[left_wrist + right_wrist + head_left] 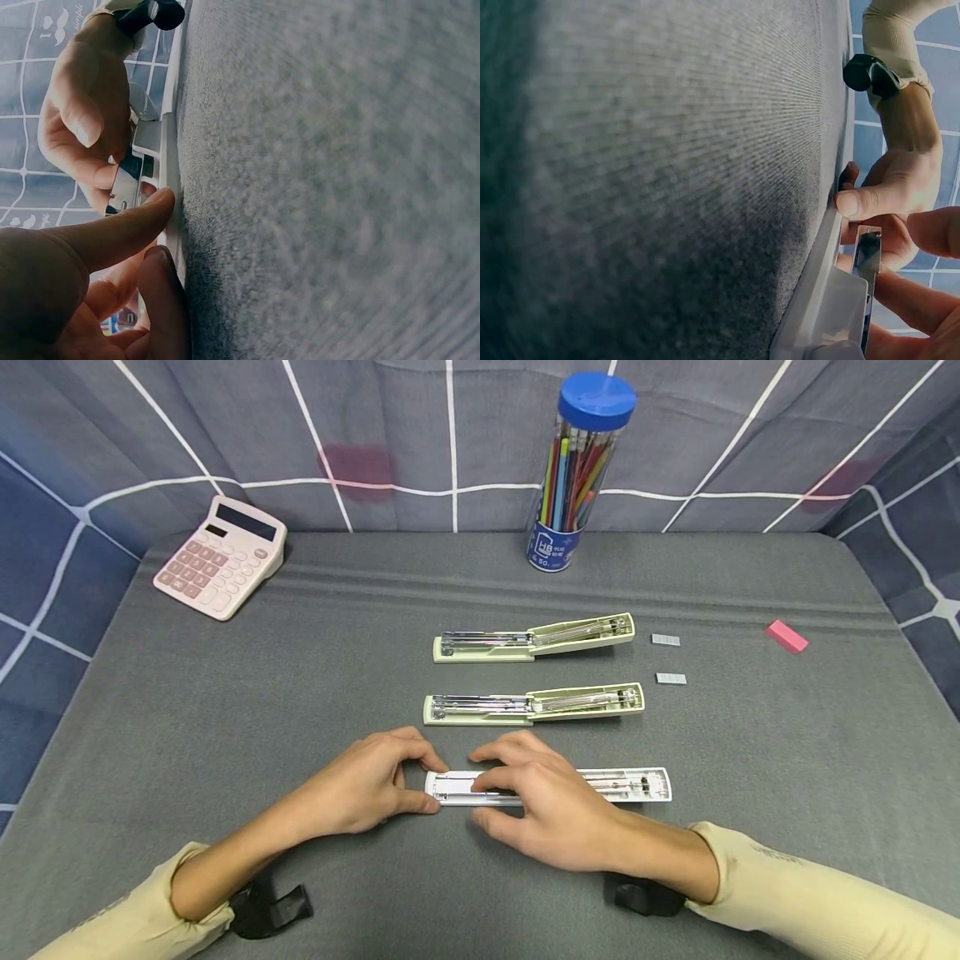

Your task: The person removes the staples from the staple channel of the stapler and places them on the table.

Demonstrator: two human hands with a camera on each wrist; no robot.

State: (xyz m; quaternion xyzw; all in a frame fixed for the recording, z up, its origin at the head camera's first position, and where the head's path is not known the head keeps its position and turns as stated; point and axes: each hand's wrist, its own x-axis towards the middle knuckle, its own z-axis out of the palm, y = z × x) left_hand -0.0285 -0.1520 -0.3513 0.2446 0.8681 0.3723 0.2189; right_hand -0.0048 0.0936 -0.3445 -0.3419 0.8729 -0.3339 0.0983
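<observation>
A white stapler [645,783] lies opened out flat on the grey cloth, its metal staple rail [868,251] exposed. My left hand [375,781] pinches its left end, thumb on the near side and forefinger on the far side. Over the middle of the stapler is my right hand [547,802], fingers bent and spread. One right fingertip is right at the rail, while the right thumb [936,232] stands apart from it. The right palm hides part of the stapler's hinge. Beyond the hands lie two pale green staplers, the nearer one [480,720] and the farther one [483,655], both opened out.
Two short strips of staples, one [671,678] nearer and one [665,640] farther, lie right of the green staplers. A pink eraser-like block [787,637] is farther right. At the back stand a pink calculator [225,556] and a blue-lidded tube of pencils [573,477], before a checked curtain [405,427].
</observation>
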